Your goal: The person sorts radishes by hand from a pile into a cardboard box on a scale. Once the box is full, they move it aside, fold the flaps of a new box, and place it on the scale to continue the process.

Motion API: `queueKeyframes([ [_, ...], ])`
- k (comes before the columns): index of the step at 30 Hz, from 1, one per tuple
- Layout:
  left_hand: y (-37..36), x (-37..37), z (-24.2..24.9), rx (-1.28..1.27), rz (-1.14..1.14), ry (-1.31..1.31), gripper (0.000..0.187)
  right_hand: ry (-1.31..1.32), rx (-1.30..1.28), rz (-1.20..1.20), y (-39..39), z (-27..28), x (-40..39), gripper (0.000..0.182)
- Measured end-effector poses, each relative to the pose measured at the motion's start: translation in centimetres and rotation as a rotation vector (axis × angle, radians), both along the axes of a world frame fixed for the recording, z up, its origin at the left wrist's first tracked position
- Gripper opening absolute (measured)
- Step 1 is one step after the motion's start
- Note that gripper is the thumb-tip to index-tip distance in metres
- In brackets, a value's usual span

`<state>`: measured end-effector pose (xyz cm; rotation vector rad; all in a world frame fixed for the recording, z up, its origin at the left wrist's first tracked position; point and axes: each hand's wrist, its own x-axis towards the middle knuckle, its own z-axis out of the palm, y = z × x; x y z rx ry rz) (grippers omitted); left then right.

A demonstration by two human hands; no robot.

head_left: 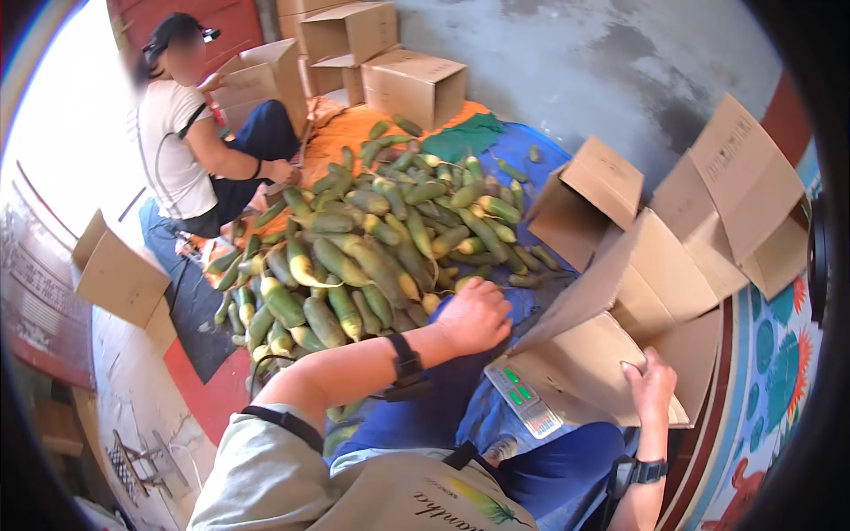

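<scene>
My left hand is at the near right edge of a big heap of green radishes; its fingers are curled, and what they hold, if anything, is hidden. On the right, my right hand grips the near flap of an open cardboard box, thumb on the inner side. Beside the box's left corner lies a scale with lit green digits. The inside bottom of the box is hidden by its walls.
Another person crouches at the far left of the heap, beside an open box. More boxes stand at the back, at the right and at the left. Blue and orange sheets lie under the heap.
</scene>
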<state>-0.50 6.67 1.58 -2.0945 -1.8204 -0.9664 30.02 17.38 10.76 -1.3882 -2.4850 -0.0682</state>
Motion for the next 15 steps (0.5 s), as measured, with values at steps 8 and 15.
queueKeyframes([
  [8,0.4,1.9,0.6,0.093,-0.045,-0.139,0.019,0.075,-0.012,-0.151,-1.3,-0.5,-1.5,0.033],
  [15,-4.0,-1.5,-1.8,0.125,0.159,-0.205,0.032,0.081,0.136,-0.024,-1.1,-1.1,1.1,0.042],
])
